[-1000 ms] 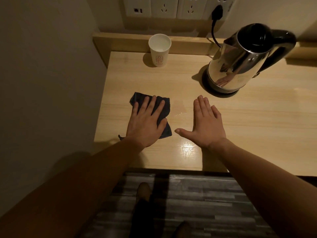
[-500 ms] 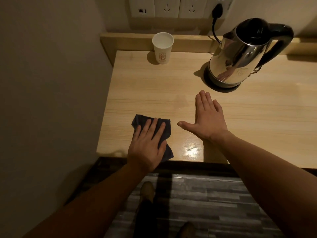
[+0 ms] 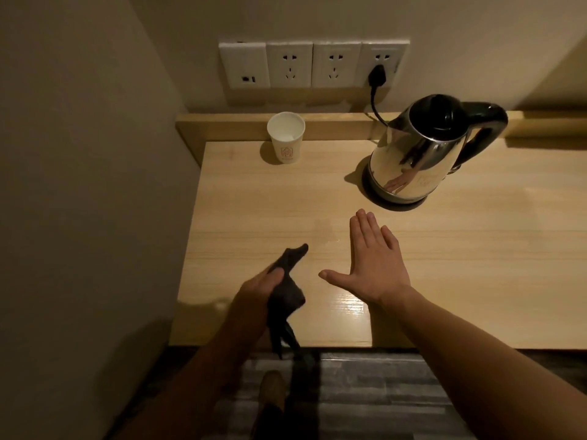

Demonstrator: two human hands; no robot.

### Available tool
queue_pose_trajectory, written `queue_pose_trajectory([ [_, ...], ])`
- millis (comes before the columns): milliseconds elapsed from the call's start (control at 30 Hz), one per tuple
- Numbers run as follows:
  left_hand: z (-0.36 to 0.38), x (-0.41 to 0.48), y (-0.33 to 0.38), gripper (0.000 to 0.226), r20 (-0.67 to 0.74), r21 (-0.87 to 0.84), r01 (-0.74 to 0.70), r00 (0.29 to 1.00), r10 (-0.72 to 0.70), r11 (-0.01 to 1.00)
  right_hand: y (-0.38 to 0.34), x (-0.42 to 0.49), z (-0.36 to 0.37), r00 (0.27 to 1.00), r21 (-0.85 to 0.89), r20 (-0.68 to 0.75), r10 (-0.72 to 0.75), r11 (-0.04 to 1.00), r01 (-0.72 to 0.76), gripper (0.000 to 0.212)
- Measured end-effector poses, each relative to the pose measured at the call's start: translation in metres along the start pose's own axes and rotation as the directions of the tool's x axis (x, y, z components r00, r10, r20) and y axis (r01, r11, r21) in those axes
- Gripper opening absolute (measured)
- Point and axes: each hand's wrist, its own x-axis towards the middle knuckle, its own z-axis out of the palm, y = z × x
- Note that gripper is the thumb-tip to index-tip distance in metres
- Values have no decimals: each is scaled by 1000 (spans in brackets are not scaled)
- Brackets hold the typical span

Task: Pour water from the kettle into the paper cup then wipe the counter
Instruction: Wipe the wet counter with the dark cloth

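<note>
Lifted off the counter [image 3: 444, 255] since the earlier frame, the dark cloth [image 3: 286, 293] hangs bunched in my left hand's [image 3: 257, 290] closed fingers near the front-left corner. Right hand [image 3: 371, 268] lies flat, fingers spread, holding nothing. Paper cup [image 3: 286, 138] stands at the back-left corner; kettle [image 3: 422, 150] on its base at the back edge.

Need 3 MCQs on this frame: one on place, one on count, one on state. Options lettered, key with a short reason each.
1. Where does the paper cup stand?
A. back left of the counter
B. beside the right hand
C. on the floor

2. How many plugs sit in the wall outlets?
A. none
B. one
C. three

3. What is the left hand doing with the dark cloth?
A. pressing it flat
B. gripping it bunched, lifted
C. not touching it

Key: 1 A, the cup is by the back ledge, left of the kettle. 2 B, only the black plug is in. 3 B, the cloth hangs crumpled from the closed hand; the right hand lies flat and empty.
</note>
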Motion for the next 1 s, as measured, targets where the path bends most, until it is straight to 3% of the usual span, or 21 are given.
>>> queue_pose_trajectory([
  [67,11,30,36,30,-27,64,-110,993,111,992,0,1,-1,1000,7,8,1,1000,-2,130],
  [133,27,64,64,43,52,185,-219,976,213,958,1,1,-1,1000,16,11,3,1000,-3,130],
  [200,42,107,78,51,90,386,-335,941,326,859,1,2,-1,1000,26,9,7,1000,-7,131],
  [267,60,150,89,57,111,621,-406,893,437,671,0,3,-1,1000,32,8,11,999,-12,131],
  [333,77,184,90,56,141,841,-373,849,509,391,0,5,0,1000,29,8,13,999,-13,131],
  [400,87,204,79,60,175,937,-296,857,485,184,1,6,0,1000,29,2,19,999,-19,131],
  [467,93,211,66,68,181,969,-236,877,446,71,1,8,2,1000,25,7,22,999,-22,131],
  [633,77,199,64,71,222,943,-317,823,523,98,3,7,3,999,38,11,33,999,-34,134],
  [700,44,181,55,70,180,951,-289,801,570,107,2,6,1,999,42,24,40,998,-41,136],
  [767,1,162,39,71,98,966,-210,835,541,148,1,4,-2,1000,79,7,29,996,-30,135],
  [867,-46,147,17,79,13,992,-64,907,421,107,3,1,-4,1000,181,-27,-11,983,16,115],
  [1000,-56,155,4,80,45,998,-61,896,441,22,-9,30,-23,986,228,-152,-73,968,107,87],
])
